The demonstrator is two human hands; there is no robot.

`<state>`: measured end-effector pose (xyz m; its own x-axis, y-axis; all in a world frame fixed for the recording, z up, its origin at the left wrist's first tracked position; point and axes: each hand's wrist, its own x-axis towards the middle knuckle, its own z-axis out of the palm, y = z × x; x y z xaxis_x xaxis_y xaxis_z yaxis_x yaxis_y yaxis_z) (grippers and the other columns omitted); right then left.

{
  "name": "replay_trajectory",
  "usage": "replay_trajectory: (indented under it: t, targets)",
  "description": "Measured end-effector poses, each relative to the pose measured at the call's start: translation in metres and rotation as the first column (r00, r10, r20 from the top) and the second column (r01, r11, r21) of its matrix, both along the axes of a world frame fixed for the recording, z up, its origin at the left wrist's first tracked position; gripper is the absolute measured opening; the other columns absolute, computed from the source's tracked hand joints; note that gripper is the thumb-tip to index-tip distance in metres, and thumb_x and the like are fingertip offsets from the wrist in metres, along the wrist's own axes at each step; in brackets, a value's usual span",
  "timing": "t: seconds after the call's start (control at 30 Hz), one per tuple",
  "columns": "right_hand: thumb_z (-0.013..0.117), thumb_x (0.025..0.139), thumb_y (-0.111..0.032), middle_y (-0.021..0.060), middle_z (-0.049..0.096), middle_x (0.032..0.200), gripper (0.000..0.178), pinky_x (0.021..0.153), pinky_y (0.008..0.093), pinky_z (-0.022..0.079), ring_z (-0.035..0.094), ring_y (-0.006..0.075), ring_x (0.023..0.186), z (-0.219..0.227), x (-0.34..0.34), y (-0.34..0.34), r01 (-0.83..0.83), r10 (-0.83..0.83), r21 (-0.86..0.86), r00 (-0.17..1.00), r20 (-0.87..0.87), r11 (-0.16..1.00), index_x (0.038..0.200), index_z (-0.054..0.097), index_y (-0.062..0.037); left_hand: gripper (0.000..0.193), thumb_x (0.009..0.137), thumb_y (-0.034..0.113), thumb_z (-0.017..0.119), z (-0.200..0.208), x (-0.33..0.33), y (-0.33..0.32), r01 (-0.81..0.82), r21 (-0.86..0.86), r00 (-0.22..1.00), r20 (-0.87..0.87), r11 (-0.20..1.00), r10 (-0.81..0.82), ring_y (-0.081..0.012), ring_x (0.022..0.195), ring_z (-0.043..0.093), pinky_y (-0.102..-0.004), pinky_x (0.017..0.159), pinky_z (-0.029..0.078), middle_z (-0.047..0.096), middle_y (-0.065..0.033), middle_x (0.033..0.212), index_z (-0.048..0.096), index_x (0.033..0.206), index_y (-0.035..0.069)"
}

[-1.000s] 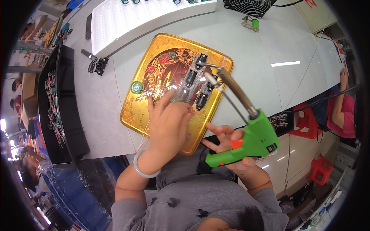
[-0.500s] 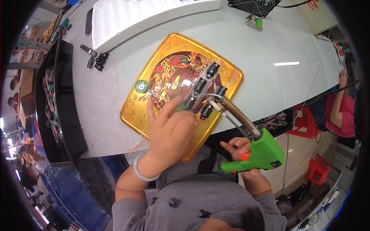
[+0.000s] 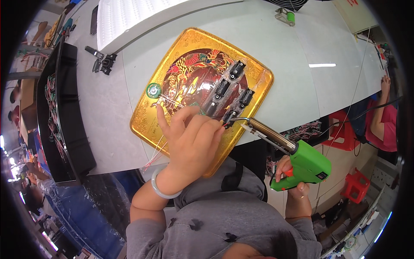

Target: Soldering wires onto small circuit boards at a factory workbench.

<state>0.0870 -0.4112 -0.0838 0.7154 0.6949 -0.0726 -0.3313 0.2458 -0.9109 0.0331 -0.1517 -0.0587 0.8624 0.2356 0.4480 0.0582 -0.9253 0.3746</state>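
Observation:
My right hand (image 3: 283, 167) grips the handle of a green soldering gun (image 3: 311, 165), its metal tip pointing left at the lowest of several small black plastic parts (image 3: 222, 89). Thumb and fingertips of my left hand (image 3: 192, 144) pinch a thin red wire (image 3: 224, 124) beside that tip; the exact grip is partly hidden. The black parts sit in two slanting rows on clear tape over a gold tin tray (image 3: 144, 116) with a red patterned centre. Left of my left fingers, a round green board (image 3: 153, 90) lies on the tray with pale wires attached.
A black bin (image 3: 79, 142) of wired boards stands at the left. Loose black parts (image 3: 103, 62) lie near a white foam tray (image 3: 129, 26). A green solder spool (image 3: 290, 17) sits far right, near a fan (image 3: 288, 3). Red stools (image 3: 355, 187) stand at right.
The soldering gun has moved right and slightly down, its tip now at the lowest black part's wire end. My right fingers have closed round the handle. The left hand has barely moved.

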Motion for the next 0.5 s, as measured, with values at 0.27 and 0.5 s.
replay_trajectory:
  t: [0.27, 0.5]
  targets:
    - [0.061, 0.069, -0.052, 0.0136, 0.054, 0.075, 0.057, 0.046, 0.0226, 0.038, 0.048, 0.0137, 0.054, -0.0017, -0.0024, -0.0004, 0.008, -0.009, -0.021, 0.998, -0.055, 1.0, 0.086, 0.053, 0.0014, 0.016, 0.062, 0.011, 0.07, 0.0002, -0.0001, -0.0013, 0.012, -0.005, 1.0, -0.015, 1.0, -0.012, -0.0217, 0.092, 0.049, -0.049, 0.1, 0.015, 0.054, 0.0013, 0.073, 0.056, 0.071, 0.012]
    - [0.059, 0.07, -0.052, 0.0112, 0.053, 0.068, 0.054, 0.044, 0.0222, 0.037, 0.047, 0.0127, 0.049, -0.0008, -0.0013, 0.0032, 0.029, -0.029, -0.03, 0.999, -0.018, 0.999, 0.082, 0.053, -0.0004, 0.016, 0.062, 0.01, 0.069, -0.0005, 0.0017, -0.0009, 0.007, 0.017, 1.0, -0.018, 1.0, -0.007, -0.0214, 0.091, 0.049, -0.0484, 0.1, 0.016, 0.054, 0.0017, 0.072, 0.056, 0.07, 0.013]
